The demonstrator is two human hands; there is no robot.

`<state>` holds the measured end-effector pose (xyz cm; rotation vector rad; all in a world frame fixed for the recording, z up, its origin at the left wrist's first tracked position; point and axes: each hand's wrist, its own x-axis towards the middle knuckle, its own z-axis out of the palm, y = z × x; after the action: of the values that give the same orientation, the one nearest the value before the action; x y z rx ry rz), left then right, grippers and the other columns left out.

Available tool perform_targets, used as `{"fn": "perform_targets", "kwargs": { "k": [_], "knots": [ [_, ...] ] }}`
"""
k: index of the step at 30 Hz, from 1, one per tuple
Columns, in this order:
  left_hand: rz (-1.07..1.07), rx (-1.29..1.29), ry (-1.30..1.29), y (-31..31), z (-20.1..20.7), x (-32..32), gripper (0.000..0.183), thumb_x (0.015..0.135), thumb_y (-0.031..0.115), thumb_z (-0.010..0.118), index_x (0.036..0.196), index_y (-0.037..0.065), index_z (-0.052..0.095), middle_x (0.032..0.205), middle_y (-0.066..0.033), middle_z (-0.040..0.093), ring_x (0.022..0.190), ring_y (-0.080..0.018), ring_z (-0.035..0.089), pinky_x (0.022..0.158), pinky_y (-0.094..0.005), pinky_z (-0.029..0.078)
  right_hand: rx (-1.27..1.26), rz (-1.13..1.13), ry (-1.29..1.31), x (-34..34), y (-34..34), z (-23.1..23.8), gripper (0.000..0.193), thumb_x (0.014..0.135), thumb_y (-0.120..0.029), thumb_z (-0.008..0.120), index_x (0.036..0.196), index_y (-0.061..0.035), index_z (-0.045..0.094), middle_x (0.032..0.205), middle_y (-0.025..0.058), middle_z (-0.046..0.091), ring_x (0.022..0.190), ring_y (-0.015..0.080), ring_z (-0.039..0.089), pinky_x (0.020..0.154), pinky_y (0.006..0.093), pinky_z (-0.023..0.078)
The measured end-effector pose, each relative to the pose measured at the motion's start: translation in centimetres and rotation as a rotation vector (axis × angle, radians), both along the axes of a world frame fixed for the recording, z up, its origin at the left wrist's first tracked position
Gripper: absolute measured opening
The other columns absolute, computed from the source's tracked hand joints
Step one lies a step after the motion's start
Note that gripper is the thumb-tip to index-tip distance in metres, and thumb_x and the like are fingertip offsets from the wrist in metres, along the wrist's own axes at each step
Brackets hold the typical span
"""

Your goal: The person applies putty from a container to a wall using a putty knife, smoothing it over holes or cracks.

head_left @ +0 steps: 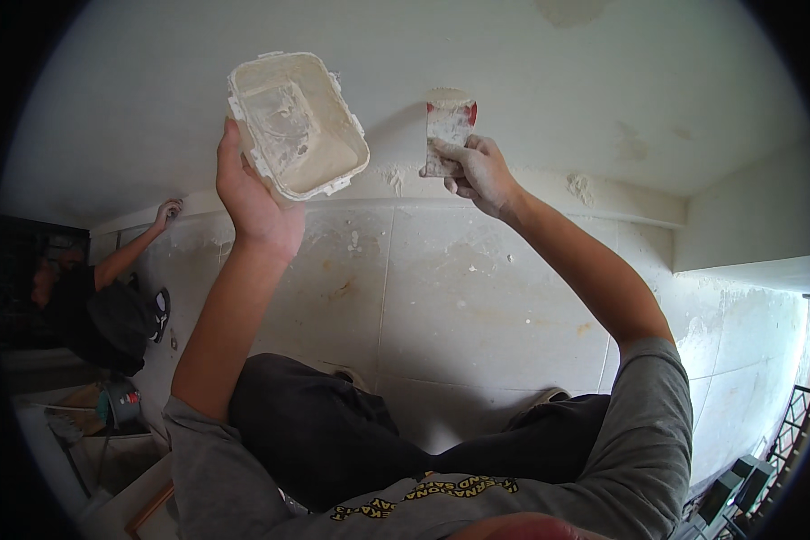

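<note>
Left hand [256,202] grips a putty-caked plastic tub [297,124] from below; right hand [478,173] pinches a red-handled scraper [448,126], its blade pressed against the white ceiling [558,81].

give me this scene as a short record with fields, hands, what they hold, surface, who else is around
left hand: left hand raised, gripping a plaster-caked rectangular tub from below
right hand: right hand holding a putty knife with a red handle, blade pressed flat to the wall
surface: white wall, with rough filler patches along a ledge
tub contents: pale filler smeared inside, amount unclear
nearby person: a co-worker at far left, one hand reaching up to the same ledge
floor: pale stained tiles
</note>
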<state>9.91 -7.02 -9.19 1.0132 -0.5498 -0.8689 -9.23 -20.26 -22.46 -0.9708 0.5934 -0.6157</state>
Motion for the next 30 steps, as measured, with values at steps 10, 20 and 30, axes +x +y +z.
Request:
{"fn": "perform_targets", "kwargs": {
  "k": [10,20,30],
  "knots": [
    [0.016,0.015,-0.010,0.2,-0.2,-0.1,0.058,0.102,0.048,0.037,0.144,0.008,0.041,0.141,-0.0082,0.050,0.131,-0.0238,0.048,0.110,-0.0407,0.037,-0.037,-0.018,-0.191,2.0,-1.4,2.1,0.016,0.103,-0.015,0.048,0.095,-0.0034,0.056,0.086,0.0196,0.070,0.045,0.0063,0.041,0.041,0.0210,0.030],
    [-0.003,0.008,-0.004,0.1,-0.3,0.3,0.059,0.103,0.048,0.037,0.144,0.008,0.041,0.142,-0.0083,0.049,0.132,-0.0237,0.047,0.110,-0.0403,0.036,-0.070,-0.030,-0.298,2.0,-1.5,2.9,0.017,0.103,-0.011,0.048,0.091,-0.0023,0.057,0.081,0.0198,0.069,0.043,0.0071,0.040,0.039,0.0222,0.027],
    [0.006,-0.005,-0.005,0.0,-0.3,0.4,0.058,0.103,0.048,0.037,0.144,0.007,0.041,0.141,-0.0085,0.050,0.132,-0.0236,0.048,0.110,-0.0403,0.036,-0.201,-0.037,-0.020,0.1,1.1,-1.4,0.027,0.106,-0.024,0.047,0.090,-0.0041,0.055,0.076,0.0134,0.068,0.042,0.0054,0.035,0.039,0.0221,0.027]
  ]
}}
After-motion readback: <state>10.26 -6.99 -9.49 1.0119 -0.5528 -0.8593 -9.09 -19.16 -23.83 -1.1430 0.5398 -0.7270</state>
